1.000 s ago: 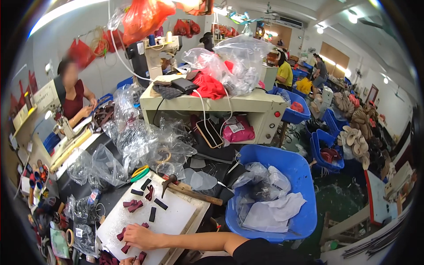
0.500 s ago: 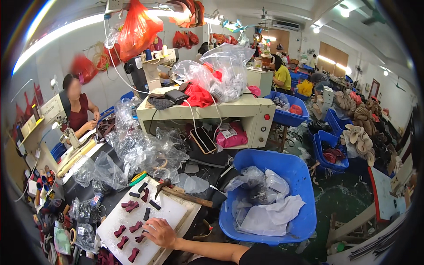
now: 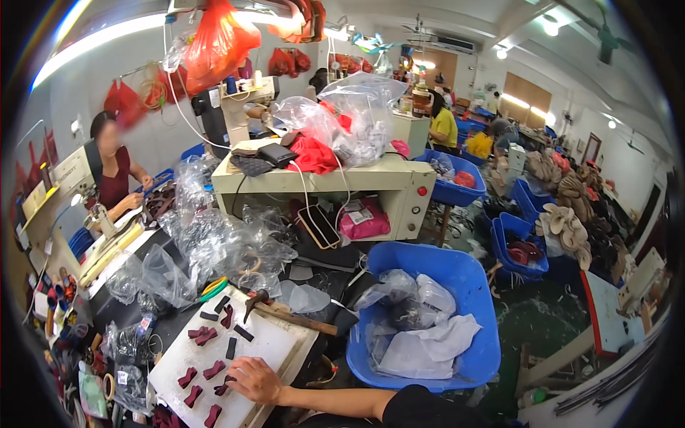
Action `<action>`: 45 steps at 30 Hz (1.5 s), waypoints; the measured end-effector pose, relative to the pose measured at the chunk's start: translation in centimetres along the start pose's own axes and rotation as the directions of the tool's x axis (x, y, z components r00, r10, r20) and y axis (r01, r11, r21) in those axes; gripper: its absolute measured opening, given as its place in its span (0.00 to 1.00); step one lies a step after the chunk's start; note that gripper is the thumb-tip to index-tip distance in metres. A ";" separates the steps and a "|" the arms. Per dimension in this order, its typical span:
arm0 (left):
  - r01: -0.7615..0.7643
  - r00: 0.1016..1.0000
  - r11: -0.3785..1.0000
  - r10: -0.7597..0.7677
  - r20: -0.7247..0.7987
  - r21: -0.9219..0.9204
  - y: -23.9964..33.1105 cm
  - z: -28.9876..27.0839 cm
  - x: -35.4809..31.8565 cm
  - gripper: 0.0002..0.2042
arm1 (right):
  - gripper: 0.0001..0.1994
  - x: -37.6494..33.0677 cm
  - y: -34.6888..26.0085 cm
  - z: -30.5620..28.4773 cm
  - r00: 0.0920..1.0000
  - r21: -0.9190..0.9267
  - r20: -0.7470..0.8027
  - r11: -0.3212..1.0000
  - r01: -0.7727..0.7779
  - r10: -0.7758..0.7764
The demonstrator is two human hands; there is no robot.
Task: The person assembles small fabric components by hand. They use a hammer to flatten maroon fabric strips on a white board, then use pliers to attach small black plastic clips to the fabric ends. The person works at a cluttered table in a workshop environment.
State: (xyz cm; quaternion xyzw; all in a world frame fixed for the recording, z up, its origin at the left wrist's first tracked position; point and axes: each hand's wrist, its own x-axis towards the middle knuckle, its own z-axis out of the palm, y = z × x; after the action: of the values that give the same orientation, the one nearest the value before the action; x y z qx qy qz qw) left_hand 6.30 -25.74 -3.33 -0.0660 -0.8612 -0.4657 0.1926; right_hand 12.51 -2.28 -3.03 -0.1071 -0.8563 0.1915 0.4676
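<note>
My right hand reaches in from the lower right over a white board. Its fingers are bent down onto a small maroon fabric bow, partly covered by the fingertips. Several more maroon bows lie on the board, one just beside my fingers and another nearer the lower edge. Short black strips are scattered among them at the far side. A hammer with a wooden handle rests across the board's far right corner. My left hand is out of view.
A blue tub with plastic bags and white cloth stands right of the board. Clear plastic bags heap up behind it. A cream machine table stands beyond. At the far left, a person sits by a sewing machine.
The whole scene has shifted slightly left in the picture as my head moved. My right hand stays over the same bow, with its fingers barely changed.
</note>
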 end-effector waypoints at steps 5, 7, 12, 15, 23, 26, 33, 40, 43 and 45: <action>-0.040 0.999 0.999 0.040 0.019 -0.006 -1.3 0.3 0.6 0.17 | 0.14 -0.1 -0.2 -0.2 1.000 -0.018 0.000 1.000 -0.022 0.022; -0.090 0.996 0.993 0.089 -0.012 -0.073 -0.7 0.5 0.6 0.18 | 0.13 0.0 -0.2 -0.2 1.000 -0.022 -0.006 1.000 -0.022 0.022; -0.060 0.998 0.996 0.061 0.019 -0.064 -1.1 0.8 0.3 0.18 | 0.12 -0.1 0.1 -0.7 1.000 -0.041 -0.001 0.999 -0.014 0.014; -0.080 0.997 0.997 0.080 0.006 -0.019 -0.1 0.6 0.0 0.17 | 0.12 0.0 0.2 -0.7 1.000 -0.064 0.001 0.998 -0.007 0.007; 0.068 0.997 0.984 -0.060 0.051 -0.162 -1.7 1.6 1.0 0.10 | 0.12 1.4 0.2 -0.2 0.992 -0.112 0.119 0.993 0.045 -0.032; 0.122 0.989 0.983 -0.109 0.100 -0.137 -1.1 0.9 1.7 0.09 | 0.15 0.8 0.5 0.2 0.990 -0.144 0.139 0.989 0.019 0.001; 0.074 0.980 0.997 -0.068 0.184 -0.023 3.6 -4.4 3.4 0.16 | 0.15 3.4 3.8 -4.9 0.993 -0.160 0.110 0.987 -0.012 0.030; 0.431 0.902 0.547 -0.252 0.350 -0.718 6.1 -1.8 2.3 0.07 | 0.16 4.2 12.3 -8.2 0.821 -0.439 0.261 0.820 -0.368 0.508; 0.507 0.859 0.452 -0.195 0.473 -0.734 5.6 0.4 2.5 0.07 | 0.16 4.5 14.1 -8.3 0.778 -0.391 0.329 0.827 -0.404 0.535; 0.506 0.854 0.496 -0.173 0.491 -0.705 4.9 1.1 2.6 0.08 | 0.15 4.8 14.5 -8.5 0.783 -0.361 0.339 0.841 -0.404 0.522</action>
State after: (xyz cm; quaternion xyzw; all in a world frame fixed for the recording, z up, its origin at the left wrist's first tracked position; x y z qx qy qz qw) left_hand 5.02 -22.25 0.91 -0.0559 -0.5623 -0.8168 -0.1168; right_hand 17.16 14.46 -1.45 -0.3339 -0.9012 0.2020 0.1887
